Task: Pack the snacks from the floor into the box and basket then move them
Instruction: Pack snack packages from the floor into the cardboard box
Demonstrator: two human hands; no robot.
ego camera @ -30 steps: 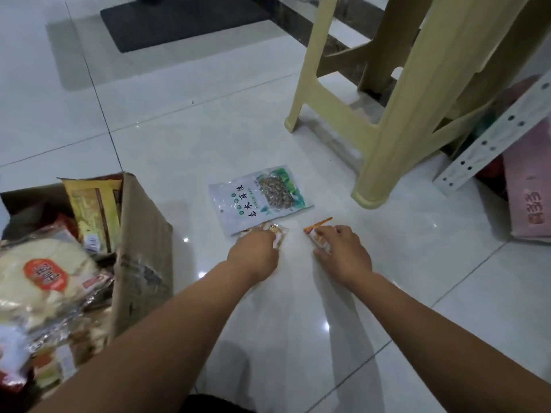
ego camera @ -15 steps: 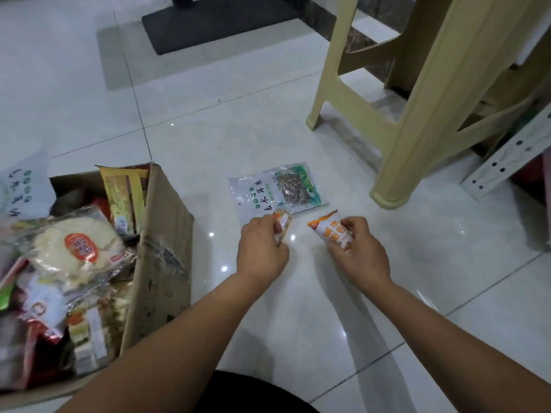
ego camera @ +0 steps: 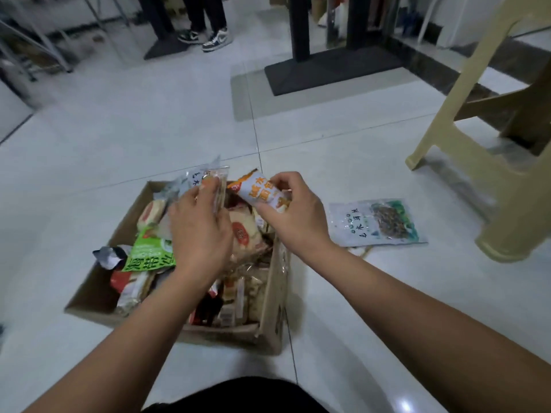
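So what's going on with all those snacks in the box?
A person is filling a cardboard box with snacks. The left hand holds a small clear packet and the right hand pinches an orange-and-white packet, both above the box. One more bag lies on the floor beside a plastic stool, not yet packed.

A beige plastic stool stands at the right. At the far side, a black table base sits right of a person's sneakers.
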